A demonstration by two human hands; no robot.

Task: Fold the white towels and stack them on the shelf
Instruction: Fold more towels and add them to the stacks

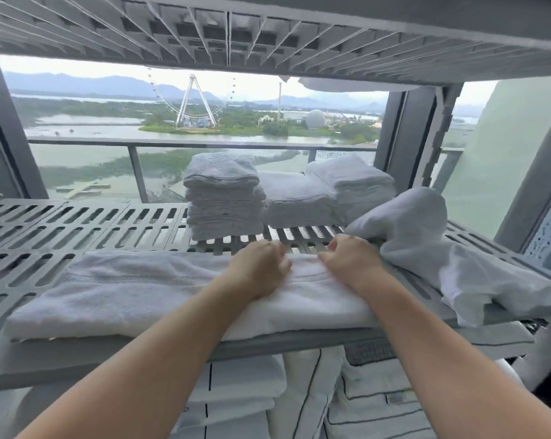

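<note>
1. we see a long towel (135,289), white terry with a nubby pile and a flat woven band along its length. it is folded into a narrow strip and lies across the front of the shelf (78,223), running from 9 o'clock to 3 o'clock.
2. our left hand (261,267) has its fingers curled over the strip's far edge and grasps the cloth. our right hand (350,264), just beside it at 3 o'clock, grasps the same edge the same way.
3. at 12 o'clock from the hands a tall stack (223,198) of small folded towels stands square, with ribbed layered edges. a lower pile (299,201) touches it at 3 o'clock, and a third pile (356,182) sits behind that.
4. at 3 o'clock from the right hand a loose towel (426,245) lies crumpled in soft humps and drapes over the shelf's front edge.
5. the shelf is grey moulded plastic, slotted in long rows. the upper shelf (236,26) at 12 o'clock shows a ribbed grid underside.
6. at 6 o'clock, under the shelf, folded linen (363,403) with thin dark lines is packed.
7. beyond the stacks are a glass window, a grey railing (204,143), water, green land and a ferris wheel (193,99).
</note>
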